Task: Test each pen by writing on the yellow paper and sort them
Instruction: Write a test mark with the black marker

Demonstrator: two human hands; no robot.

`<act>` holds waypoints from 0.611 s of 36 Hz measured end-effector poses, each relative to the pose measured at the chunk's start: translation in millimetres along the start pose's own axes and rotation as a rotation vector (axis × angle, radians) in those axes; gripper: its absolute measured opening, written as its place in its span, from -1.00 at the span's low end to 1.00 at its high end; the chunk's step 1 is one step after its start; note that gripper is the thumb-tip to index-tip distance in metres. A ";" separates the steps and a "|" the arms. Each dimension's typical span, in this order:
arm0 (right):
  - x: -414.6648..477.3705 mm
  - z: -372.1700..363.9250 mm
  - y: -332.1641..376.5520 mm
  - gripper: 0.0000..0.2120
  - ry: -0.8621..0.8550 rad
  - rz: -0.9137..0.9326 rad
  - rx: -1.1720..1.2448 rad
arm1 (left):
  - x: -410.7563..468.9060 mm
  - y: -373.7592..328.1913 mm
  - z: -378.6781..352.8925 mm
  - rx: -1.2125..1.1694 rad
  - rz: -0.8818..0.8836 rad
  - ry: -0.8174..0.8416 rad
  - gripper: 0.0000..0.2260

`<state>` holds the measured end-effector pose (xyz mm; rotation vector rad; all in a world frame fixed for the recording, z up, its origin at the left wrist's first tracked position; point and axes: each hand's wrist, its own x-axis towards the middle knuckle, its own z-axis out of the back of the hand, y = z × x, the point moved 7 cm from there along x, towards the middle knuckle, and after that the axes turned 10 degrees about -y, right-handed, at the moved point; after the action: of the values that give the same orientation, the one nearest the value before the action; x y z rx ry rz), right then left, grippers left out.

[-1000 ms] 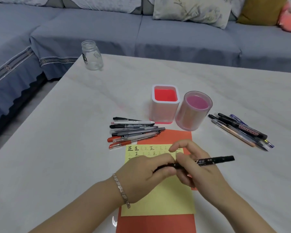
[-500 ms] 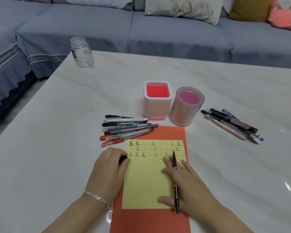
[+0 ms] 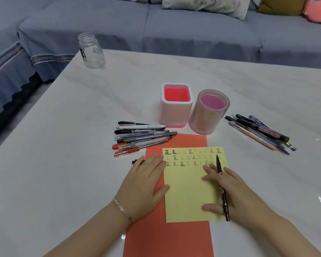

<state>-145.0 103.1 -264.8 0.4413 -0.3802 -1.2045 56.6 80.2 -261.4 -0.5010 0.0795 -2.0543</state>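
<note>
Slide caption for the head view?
Right hand puts a black pen to the yellow paper; left hand rests at its edge.

Yellow paper [image 3: 189, 191] on orange sheet [image 3: 167, 238]

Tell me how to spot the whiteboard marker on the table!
Look at the white table and find the round pink pot in its middle. To the right of that pot lies a loose bunch of pens. The whiteboard marker is the fat black one among them, with WHITEBOARD printed in red along its side; its neighbours are slimmer.
</note>
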 end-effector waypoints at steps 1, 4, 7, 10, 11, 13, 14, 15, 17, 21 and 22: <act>0.8 3.1 1.2 -0.39 -0.045 -0.020 0.023 | -3.6 -0.5 -3.6 0.014 -0.018 0.030 -0.48; 3.7 16.7 7.7 -0.55 -0.234 -0.107 0.119 | -6.9 1.5 -7.9 0.016 -0.027 0.050 -0.43; 10.5 26.1 20.0 -0.56 -0.367 -0.222 0.373 | -5.4 3.7 -8.5 -0.001 -0.022 0.025 -0.42; 22.4 27.8 33.7 -0.49 -0.480 -0.272 0.605 | -5.2 8.0 -7.9 -0.033 0.007 -0.004 -0.41; 26.5 26.6 39.3 -0.50 -0.506 -0.289 0.684 | -5.0 9.3 -7.2 -0.046 0.023 -0.014 -0.41; 34.5 21.5 49.5 -0.60 -0.535 -0.348 0.820 | -4.3 11.4 -6.8 -0.059 0.049 -0.026 -0.41; 38.0 17.6 53.6 -0.65 -0.534 -0.386 0.859 | -4.2 12.6 -7.4 -0.063 0.060 -0.027 -0.41; 41.6 13.4 57.1 -0.70 -0.530 -0.422 0.880 | -3.7 13.4 -7.5 -0.067 0.070 -0.029 -0.42; 47.4 5.5 60.7 -0.79 -0.530 -0.473 0.878 | -2.6 15.3 -8.1 -0.078 0.082 -0.032 -0.42; 53.7 -7.2 57.4 -0.84 -0.566 -0.542 0.864 | -1.7 19.2 -11.0 -0.078 0.102 -0.030 -0.42; 54.3 -9.6 55.6 -0.84 -0.578 -0.560 0.868 | -2.0 20.2 -11.3 -0.073 0.114 -0.033 -0.42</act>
<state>-78.3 69.0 -241.6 0.9872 -1.3703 -1.6761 69.6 69.8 -277.6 -0.5629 0.1600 -1.9363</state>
